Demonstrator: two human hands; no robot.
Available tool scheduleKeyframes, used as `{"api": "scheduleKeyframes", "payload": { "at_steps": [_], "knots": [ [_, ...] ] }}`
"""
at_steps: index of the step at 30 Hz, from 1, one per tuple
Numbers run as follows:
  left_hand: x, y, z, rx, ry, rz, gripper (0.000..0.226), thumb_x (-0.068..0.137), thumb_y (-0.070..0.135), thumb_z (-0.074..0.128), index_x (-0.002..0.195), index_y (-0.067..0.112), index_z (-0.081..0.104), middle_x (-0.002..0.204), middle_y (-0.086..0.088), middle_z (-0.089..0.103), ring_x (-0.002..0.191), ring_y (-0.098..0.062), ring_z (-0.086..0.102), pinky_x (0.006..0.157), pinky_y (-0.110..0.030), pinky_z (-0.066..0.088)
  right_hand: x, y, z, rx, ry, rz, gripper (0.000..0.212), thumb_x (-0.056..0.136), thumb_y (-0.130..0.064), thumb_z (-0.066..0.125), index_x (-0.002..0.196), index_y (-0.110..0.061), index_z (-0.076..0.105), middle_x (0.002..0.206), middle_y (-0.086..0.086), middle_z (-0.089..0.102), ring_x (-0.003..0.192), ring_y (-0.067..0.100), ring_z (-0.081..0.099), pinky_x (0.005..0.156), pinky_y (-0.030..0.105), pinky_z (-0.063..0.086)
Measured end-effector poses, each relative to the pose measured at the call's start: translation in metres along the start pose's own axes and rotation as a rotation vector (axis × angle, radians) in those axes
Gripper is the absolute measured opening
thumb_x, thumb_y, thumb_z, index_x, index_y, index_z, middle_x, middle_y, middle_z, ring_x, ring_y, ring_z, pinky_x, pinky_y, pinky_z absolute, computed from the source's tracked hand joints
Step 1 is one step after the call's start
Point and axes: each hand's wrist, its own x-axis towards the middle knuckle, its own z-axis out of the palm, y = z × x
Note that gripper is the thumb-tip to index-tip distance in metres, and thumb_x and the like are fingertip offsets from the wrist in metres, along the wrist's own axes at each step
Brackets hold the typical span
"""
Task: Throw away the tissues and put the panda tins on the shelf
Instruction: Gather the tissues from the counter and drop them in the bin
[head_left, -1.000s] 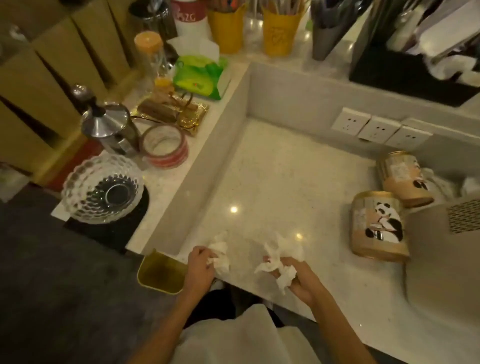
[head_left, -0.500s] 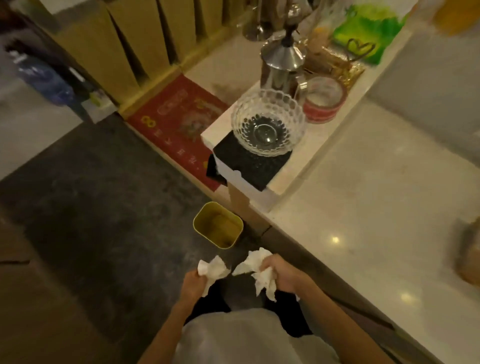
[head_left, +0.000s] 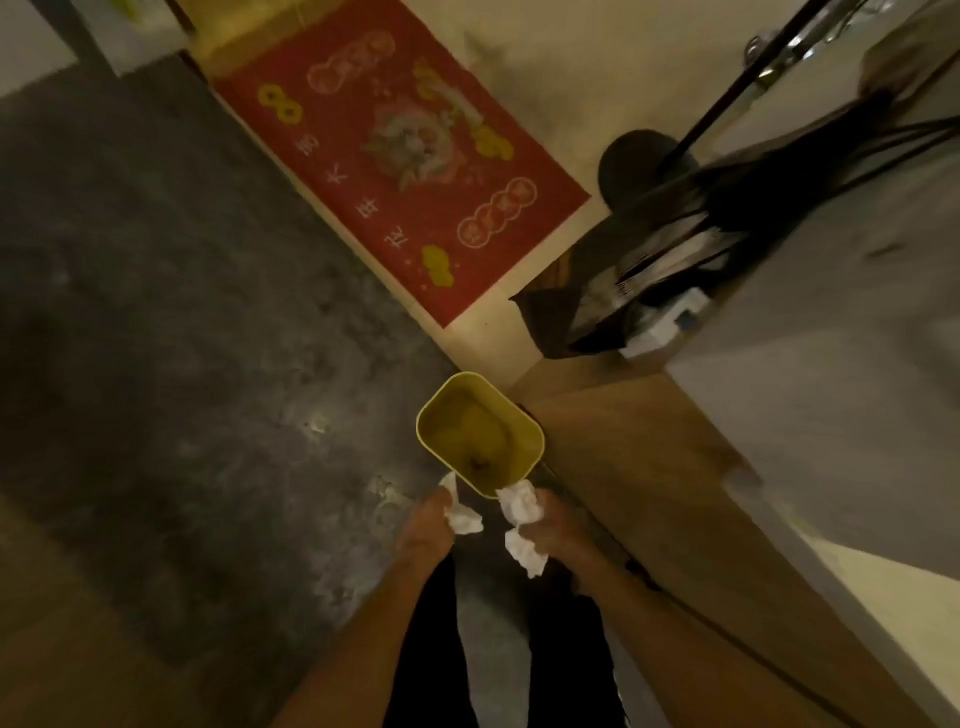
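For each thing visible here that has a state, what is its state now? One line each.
Small yellow plastic bin: upright on the floor, open, nearly empty.
Crumpled white tissue in the left hand: gripped, beside the bin's near rim.
Crumpled white tissues in the right hand: gripped, not yet dropped.
Left hand: closed.
Right hand: closed.
Red printed floor mat: flat.

My two hands, left (head_left: 423, 525) and right (head_left: 553, 527), two crumpled tissues, one (head_left: 462, 514) lower centre, another (head_left: 522, 525) beside it, one yellow bin (head_left: 431, 415) centre frame, one red mat (head_left: 400, 161) upper centre
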Motion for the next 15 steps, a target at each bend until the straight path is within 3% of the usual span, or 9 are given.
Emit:
{"api": "scheduleKeyframes", "payload": {
  "at_steps": [1,3,6,9,11,13,15],
  "knots": [
    [0.030,0.003,0.004,0.078,-0.008,0.047,0.032,0.097,0.006,0.050,0.127,0.013,0.057,0.134,-0.015,0.057,0.116,-0.030,0.058,0.096,-0.035,0.046,0.027,-0.008,0.005,-0.027,0.008,-0.026,0.054,0.092,-0.019,0.064,0.142,-0.009,0.044,0.139,0.018,0.054,0.124,0.034,0.055,0.095,0.037,0.047],
    [0.094,0.008,0.019,0.166,-0.045,0.125,0.035,0.097,0.011,0.052,0.131,0.012,0.057,0.136,-0.016,0.056,0.123,-0.034,0.055,0.105,-0.041,0.046,0.090,-0.015,0.023,-0.082,0.054,-0.074,0.045,0.095,-0.027,0.060,0.136,-0.012,0.051,0.135,0.015,0.059,0.121,0.030,0.057,0.086,0.025,0.042],
    [0.175,0.012,0.042,0.410,-0.069,0.216,0.039,0.099,0.017,0.049,0.138,0.018,0.051,0.141,-0.015,0.052,0.130,-0.034,0.049,0.109,-0.046,0.043,0.175,-0.010,0.044,-0.167,0.119,-0.086,0.052,0.093,-0.036,0.059,0.140,-0.018,0.047,0.139,0.012,0.057,0.124,0.031,0.056,0.088,0.028,0.042],
    [0.231,0.008,0.061,0.548,-0.080,0.271,0.051,0.101,0.024,0.048,0.150,0.022,0.034,0.156,-0.015,0.033,0.145,-0.035,0.029,0.119,-0.049,0.024,0.229,0.005,0.056,-0.191,0.047,-0.059,0.084,0.091,-0.027,0.066,0.156,-0.024,0.014,0.163,0.011,0.020,0.144,0.034,0.032,0.107,0.039,0.039],
    [0.248,0.003,0.068,0.576,-0.086,0.312,0.059,0.102,0.035,0.045,0.155,0.023,0.022,0.163,-0.017,0.016,0.151,-0.036,0.011,0.123,-0.047,0.008,0.245,0.017,0.060,-0.318,0.110,-0.125,0.092,0.091,-0.024,0.067,0.157,-0.023,0.002,0.166,0.009,0.002,0.150,0.032,0.018,0.115,0.040,0.032],
    [0.251,0.002,0.069,0.537,-0.075,0.336,0.056,0.103,0.036,0.042,0.154,0.021,0.024,0.163,-0.017,0.018,0.150,-0.036,0.015,0.122,-0.047,0.012,0.244,0.027,0.058,-0.272,0.228,-0.236,0.083,0.093,-0.018,0.062,0.157,-0.020,0.009,0.164,0.008,0.013,0.148,0.029,0.024,0.112,0.032,0.029],
    [0.241,-0.001,0.065,0.439,-0.066,0.354,0.046,0.103,0.029,0.044,0.147,0.016,0.040,0.154,-0.018,0.038,0.139,-0.035,0.038,0.117,-0.046,0.033,0.226,0.035,0.053,-0.169,0.250,-0.281,0.072,0.092,-0.007,0.059,0.154,-0.016,0.024,0.158,0.011,0.032,0.141,0.030,0.036,0.107,0.028,0.031]
  ]
}}
